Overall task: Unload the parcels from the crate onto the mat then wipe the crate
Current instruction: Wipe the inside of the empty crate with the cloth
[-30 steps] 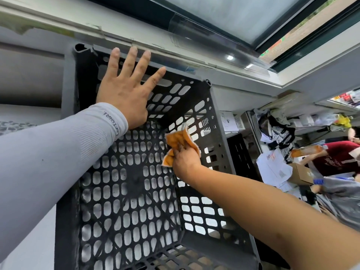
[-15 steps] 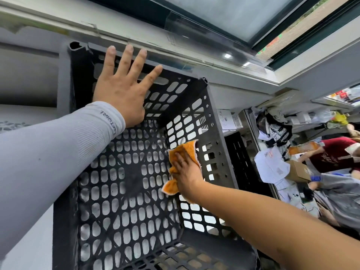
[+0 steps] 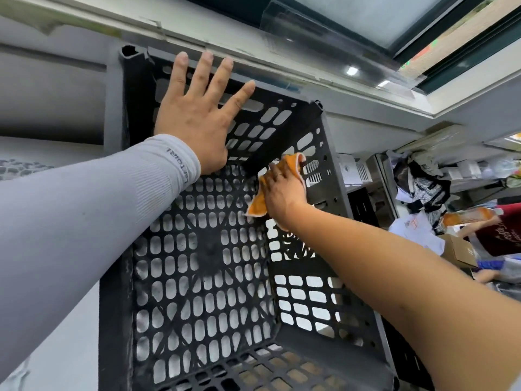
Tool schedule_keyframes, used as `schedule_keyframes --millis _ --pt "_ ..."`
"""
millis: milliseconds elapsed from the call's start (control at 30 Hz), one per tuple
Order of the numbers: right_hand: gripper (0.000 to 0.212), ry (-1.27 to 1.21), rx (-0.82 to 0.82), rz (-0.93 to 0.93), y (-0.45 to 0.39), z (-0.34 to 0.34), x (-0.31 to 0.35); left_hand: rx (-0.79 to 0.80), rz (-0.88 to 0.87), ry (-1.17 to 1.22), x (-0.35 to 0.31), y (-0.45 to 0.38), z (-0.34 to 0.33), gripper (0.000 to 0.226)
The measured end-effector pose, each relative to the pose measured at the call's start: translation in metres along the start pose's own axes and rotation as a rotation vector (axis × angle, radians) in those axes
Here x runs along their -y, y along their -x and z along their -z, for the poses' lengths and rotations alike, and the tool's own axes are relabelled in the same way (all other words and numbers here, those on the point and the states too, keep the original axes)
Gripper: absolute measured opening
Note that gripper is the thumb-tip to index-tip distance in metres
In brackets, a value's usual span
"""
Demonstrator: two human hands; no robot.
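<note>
My left hand (image 3: pixel 194 119), fingers spread flat, braces the empty crate (image 3: pixel 203 277) at 11 o'clock so it won't shift; my right hand (image 3: pixel 282 193) presses the orange cloth (image 3: pixel 258 206) into the 1 o'clock corner.

Matt perforated plastic crate (image 3: pixel 203 277), napped cloth (image 3: pixel 258 203)

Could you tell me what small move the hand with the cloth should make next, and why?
Probably slide the orange cloth down the crate side wall. The right hand presses it near the far corner, the left hand lies flat on the far wall, and no parcels show inside.
</note>
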State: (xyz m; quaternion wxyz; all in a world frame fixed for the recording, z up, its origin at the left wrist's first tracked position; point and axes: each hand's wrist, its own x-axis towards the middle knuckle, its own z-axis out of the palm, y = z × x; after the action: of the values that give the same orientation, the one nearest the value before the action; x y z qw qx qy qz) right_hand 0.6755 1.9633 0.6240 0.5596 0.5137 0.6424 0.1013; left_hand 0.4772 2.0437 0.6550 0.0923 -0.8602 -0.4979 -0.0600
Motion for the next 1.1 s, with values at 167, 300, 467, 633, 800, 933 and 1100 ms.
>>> schedule_keyframes --millis 167,300,467,633,800,933,1100 --pt "0.068 -0.009 0.04 0.144 0.02 -0.022 0.01 -0.008 -0.002 -0.016 0.001 -0.001 -0.001 0.103" --pt "0.062 -0.036 0.099 0.255 0.062 -0.045 0.029 0.003 -0.006 -0.018 0.002 0.001 0.002 0.102" --pt "0.063 -0.039 0.213 0.319 0.122 -0.057 0.054 0.018 -0.011 -0.008 0.003 0.001 0.004 0.103" --pt "0.07 0.078 0.323 0.42 0.142 -0.058 0.055 0.003 -0.008 0.016 0.004 0.001 0.004 0.103" --pt "0.077 0.09 0.142 0.261 0.087 -0.048 0.032 -0.004 -0.014 0.02 0.004 0.001 0.003 0.104" --pt "0.077 0.126 0.074 0.083 0.04 -0.022 0.007 -0.014 -0.018 0.01 0.004 0.001 0.001 0.103" --pt "0.082 0.172 0.063 0.005 0.019 -0.001 -0.009 -0.023 -0.022 0.008 0.003 0.001 0.001 0.102"
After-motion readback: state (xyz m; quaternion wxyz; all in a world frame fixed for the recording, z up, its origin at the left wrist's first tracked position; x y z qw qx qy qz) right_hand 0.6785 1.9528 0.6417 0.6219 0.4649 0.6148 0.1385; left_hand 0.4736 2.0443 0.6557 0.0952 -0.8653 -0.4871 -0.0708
